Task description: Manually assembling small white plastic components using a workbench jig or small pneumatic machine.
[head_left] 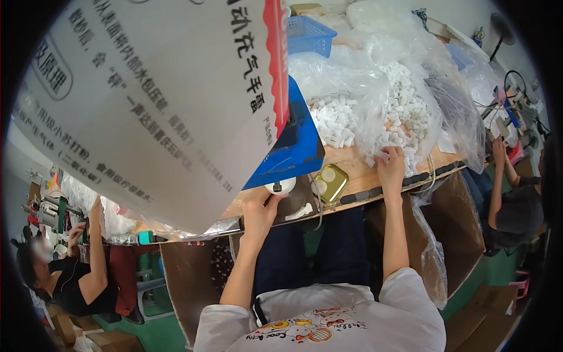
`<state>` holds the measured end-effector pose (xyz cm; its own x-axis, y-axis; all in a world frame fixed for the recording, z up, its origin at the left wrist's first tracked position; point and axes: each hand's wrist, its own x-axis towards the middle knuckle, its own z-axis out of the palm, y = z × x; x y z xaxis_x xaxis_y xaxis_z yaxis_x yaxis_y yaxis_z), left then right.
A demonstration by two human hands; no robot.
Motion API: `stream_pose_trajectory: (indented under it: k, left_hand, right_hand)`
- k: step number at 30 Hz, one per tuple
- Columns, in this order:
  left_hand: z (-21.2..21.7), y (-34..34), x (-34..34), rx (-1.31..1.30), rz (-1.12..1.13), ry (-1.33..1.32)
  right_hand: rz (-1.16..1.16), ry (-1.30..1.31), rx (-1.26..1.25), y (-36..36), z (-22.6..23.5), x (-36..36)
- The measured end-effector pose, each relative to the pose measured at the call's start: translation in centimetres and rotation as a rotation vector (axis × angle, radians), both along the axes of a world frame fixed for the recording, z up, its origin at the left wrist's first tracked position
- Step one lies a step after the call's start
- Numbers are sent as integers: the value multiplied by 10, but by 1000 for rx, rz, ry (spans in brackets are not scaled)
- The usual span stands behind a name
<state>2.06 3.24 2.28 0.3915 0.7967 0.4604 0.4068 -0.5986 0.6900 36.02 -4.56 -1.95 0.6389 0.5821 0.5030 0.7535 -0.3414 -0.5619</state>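
Left hand [260, 205] is up at the surface [358, 170] edge, fingers curled closed around a small white round piece [280, 186] right at its fingertips. Right hand [391, 164] reaches further out, fingers bent into the heap of little white blocks [404, 111] spilling from the clear plastic bag [352, 76]; whether it has pinched one I cannot tell. Between the two hands sits a shallow brass-coloured tray [331, 182], and a big white printed sheet [152, 100] looms over the left

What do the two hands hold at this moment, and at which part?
The left hand grips the large white printed bag at its lower corner. The right hand rests on small white pieces; a hold cannot be told.
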Motion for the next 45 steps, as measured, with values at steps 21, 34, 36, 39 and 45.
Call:
stream_pose_trajectory:
  k: [21, 34, 36, 39, 45]
  left_hand:
    - [-10, 10, -2, 2, -57, -42]
    - [-13, 5, 2, -29, -33, 25]
    - [-16, 10, -2, -98, -45, 6]
    - [-18, -2, 3, -71, -6, -50]
    - [-11, 23, -2, -170, -115, 114]
  right_hand:
    - [887, 513, 285, 26, 53, -155]
    - [1045, -156, 205, 25, 37, -167]
    - [996, -59, 174, 23, 52, -162]
    - [626, 95, 112, 33, 35, -114]
    - [310, 52, -32, 74, 10, -22]
